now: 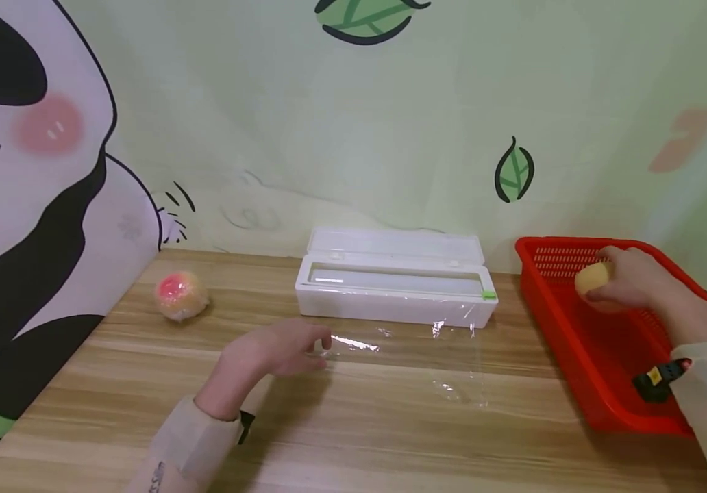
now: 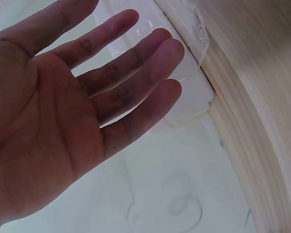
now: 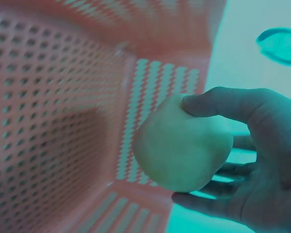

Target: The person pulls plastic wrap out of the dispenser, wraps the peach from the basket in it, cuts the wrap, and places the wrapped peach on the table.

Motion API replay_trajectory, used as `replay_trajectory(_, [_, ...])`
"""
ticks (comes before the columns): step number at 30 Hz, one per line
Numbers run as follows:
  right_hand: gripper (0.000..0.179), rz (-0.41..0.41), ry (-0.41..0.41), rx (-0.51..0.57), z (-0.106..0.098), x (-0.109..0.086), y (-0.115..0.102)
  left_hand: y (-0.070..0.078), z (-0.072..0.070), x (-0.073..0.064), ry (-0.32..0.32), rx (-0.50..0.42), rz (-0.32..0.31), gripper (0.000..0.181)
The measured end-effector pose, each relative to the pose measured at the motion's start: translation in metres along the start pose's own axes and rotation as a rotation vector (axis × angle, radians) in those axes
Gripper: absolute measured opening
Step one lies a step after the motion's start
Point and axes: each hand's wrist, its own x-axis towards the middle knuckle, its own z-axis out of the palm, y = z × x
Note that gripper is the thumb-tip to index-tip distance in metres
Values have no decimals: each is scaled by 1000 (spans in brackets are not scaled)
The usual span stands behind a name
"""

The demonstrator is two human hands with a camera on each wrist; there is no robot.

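Observation:
My right hand point(image 1: 637, 277) holds a round yellowish fruit point(image 1: 592, 278) over the red basket point(image 1: 551, 342). In the right wrist view, thumb and fingers curve around the pale fruit point(image 3: 182, 145), and the basket's perforated walls lie behind it. My left hand point(image 1: 276, 348) hovers above the table with loosely bent fingers and nothing in its grasp. Close to its fingertips, a clear sheet of cling film point(image 1: 403, 363) stretches from the white wrap dispenser point(image 1: 390, 305) onto the table. The left wrist view shows the bare palm point(image 2: 53, 116), fingers spread slightly.
A pink-and-yellow fruit point(image 1: 181, 296) in shiny film sits at the table's left. The dispenser's lid point(image 1: 393, 245) stands raised against the back, with a green piece point(image 1: 488, 295) at its right end. A printed cloth wall point(image 1: 329, 137) bounds the wooden table point(image 1: 353, 438).

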Motion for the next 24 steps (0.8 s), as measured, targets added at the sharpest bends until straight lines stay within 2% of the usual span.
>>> replay_trajectory(6, [73,13,86,2,-10,-7,-26,0,0,0,-3,4,1,20])
replay_trajectory(12, [82,1,135,34,-17,-20,-50,1,-1,-1,-1,14,17,21])
replay_trajectory(18, [77,-50,185,54,-27,-36,-75,2,0,0,2,13,14,21])
replay_trajectory(24, [80,-52,234,64,-27,-49,-103,2,1,0,4,14,19,22])
